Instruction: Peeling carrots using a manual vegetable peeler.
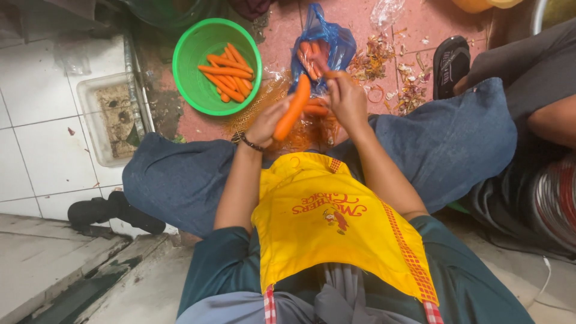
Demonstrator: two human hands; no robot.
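While I sat over the pink floor, my left hand clasped the lower end of a carrot, holding it between my knees. Its long axis ran slantwise, the tip pointing up and away toward the blue bag. My right hand closed near that far end; whatever it gripped was hidden by my fingers. Peeled carrots lay in the green bowl, just left.

Carrot in both hands, green bowl nearby
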